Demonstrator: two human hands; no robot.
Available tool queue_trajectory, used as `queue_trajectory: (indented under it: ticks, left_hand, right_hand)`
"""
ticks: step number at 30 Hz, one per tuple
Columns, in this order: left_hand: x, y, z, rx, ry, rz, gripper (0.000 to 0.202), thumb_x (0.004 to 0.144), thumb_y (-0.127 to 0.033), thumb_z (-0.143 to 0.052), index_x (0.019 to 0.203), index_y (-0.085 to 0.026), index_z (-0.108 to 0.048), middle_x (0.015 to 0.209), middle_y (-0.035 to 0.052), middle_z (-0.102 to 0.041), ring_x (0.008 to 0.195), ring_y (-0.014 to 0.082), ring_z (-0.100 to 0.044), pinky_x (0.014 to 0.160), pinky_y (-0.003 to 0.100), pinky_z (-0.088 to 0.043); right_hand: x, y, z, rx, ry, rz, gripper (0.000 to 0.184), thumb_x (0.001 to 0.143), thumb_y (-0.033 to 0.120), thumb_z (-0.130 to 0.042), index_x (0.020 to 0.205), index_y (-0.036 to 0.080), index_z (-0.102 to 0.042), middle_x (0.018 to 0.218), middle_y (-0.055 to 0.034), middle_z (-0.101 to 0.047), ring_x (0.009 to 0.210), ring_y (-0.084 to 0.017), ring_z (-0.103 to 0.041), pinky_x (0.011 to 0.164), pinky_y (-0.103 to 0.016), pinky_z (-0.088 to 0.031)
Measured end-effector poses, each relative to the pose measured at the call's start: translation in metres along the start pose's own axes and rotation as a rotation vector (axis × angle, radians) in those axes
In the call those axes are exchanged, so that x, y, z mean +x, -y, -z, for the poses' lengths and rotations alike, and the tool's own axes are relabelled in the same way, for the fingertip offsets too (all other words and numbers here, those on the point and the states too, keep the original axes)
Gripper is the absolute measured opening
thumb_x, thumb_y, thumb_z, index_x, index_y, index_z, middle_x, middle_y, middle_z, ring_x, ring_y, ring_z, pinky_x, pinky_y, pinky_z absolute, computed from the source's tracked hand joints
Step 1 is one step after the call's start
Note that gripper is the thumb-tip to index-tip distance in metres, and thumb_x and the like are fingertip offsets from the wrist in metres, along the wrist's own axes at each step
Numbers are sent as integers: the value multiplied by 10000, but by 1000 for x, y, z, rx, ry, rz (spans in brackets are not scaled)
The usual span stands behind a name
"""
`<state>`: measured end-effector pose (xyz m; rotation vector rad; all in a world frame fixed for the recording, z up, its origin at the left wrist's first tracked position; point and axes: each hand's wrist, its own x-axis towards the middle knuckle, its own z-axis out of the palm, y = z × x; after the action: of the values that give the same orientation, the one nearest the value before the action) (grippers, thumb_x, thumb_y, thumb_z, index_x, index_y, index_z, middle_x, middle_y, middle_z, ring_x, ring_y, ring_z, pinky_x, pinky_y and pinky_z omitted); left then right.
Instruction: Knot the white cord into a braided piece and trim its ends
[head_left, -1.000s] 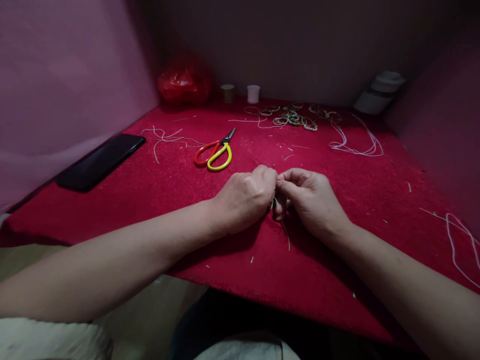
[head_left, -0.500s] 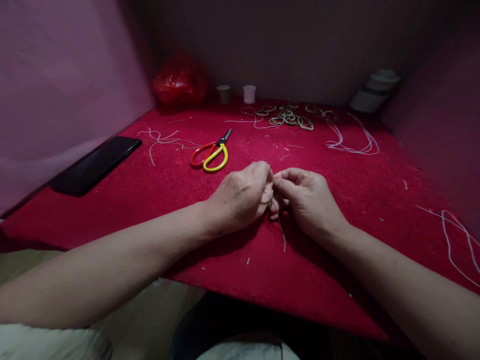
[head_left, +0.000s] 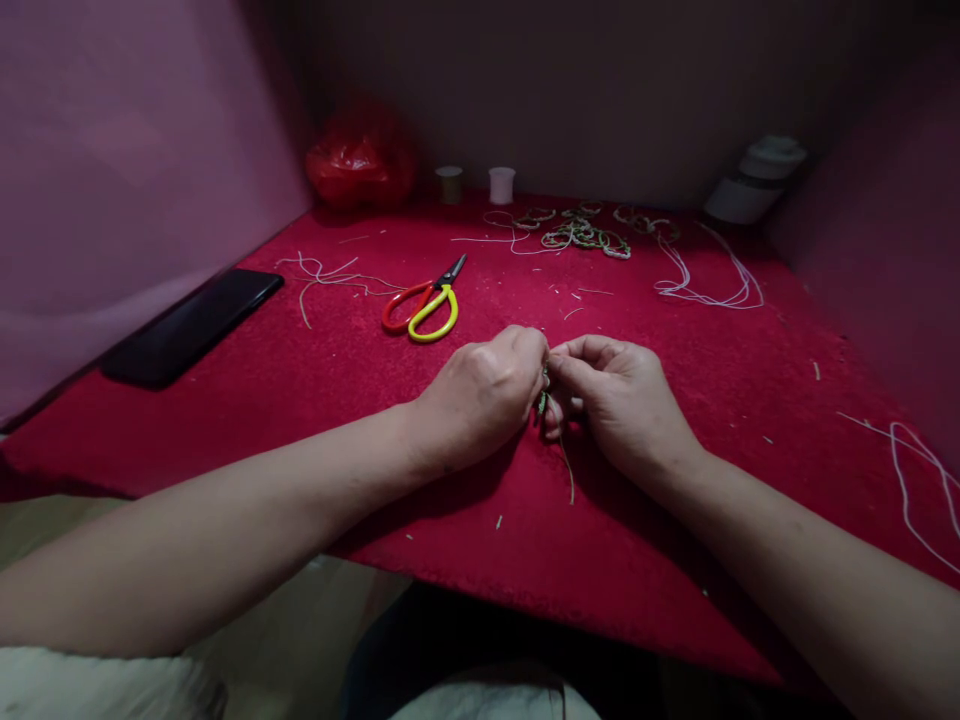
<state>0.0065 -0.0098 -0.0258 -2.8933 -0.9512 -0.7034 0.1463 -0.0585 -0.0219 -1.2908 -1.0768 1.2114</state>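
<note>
My left hand (head_left: 491,390) is closed, its back toward me, over a small green braided cord piece (head_left: 541,402) that partly shows beneath its fingers. Thumb and forefinger of my right hand (head_left: 619,395) are pinched together against the left fingertips, gripping a thin cord (head_left: 568,465). A loose end of this cord hangs down toward the red cloth. Most of the braided piece is hidden by my fingers. Beyond my left hand lie scissors (head_left: 427,308) with one red and one yellow handle.
On the red-covered table (head_left: 450,500) are a black phone (head_left: 195,328), loose pale cords (head_left: 720,290) and several green-white braided loops (head_left: 585,235). Toward the back stand two thread spools (head_left: 502,186), a red plastic bag (head_left: 360,165) and a white bottle (head_left: 754,185). Pink walls rise on both sides.
My left hand has turned slightly, so more of the green braided piece shows between the hands. The right hand keeps its pinch. The whole view has shifted a little.
</note>
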Motion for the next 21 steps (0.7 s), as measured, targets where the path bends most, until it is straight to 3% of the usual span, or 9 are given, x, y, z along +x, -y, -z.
queue_trajectory:
  ticks: [5, 10, 21]
  left_hand:
    - [1, 4, -2, -136, -111, 39, 79, 824, -123, -503, 804, -119, -579, 705, 35, -649, 609, 120, -586, 575, 233, -449]
    - [2, 4, 0, -212, -148, 52, 60, 801, -92, -544, 762, -115, -584, 644, 0, -631, 535, 76, -538, 528, 194, -405]
    - [0, 4, -5, -217, -193, -17, 47, 813, -97, -550, 783, -109, -583, 677, 18, -646, 574, 93, -577, 533, 201, -421]
  right_hand:
    - [0, 1, 1, -15, -22, 19, 151, 840, 173, -549, 689, 161, -547, 453, 22, -581, 369, -100, -550, 386, -195, -464]
    - [0, 1, 0, -41, -44, 40, 137, 836, 158, -552, 699, 154, -548, 450, 29, -576, 371, -96, -552, 384, -182, -443]
    - [-1, 2, 0, -66, -43, 20, 144, 849, 155, -549, 705, 152, -547, 438, 38, -568, 369, -83, -546, 384, -164, -419]
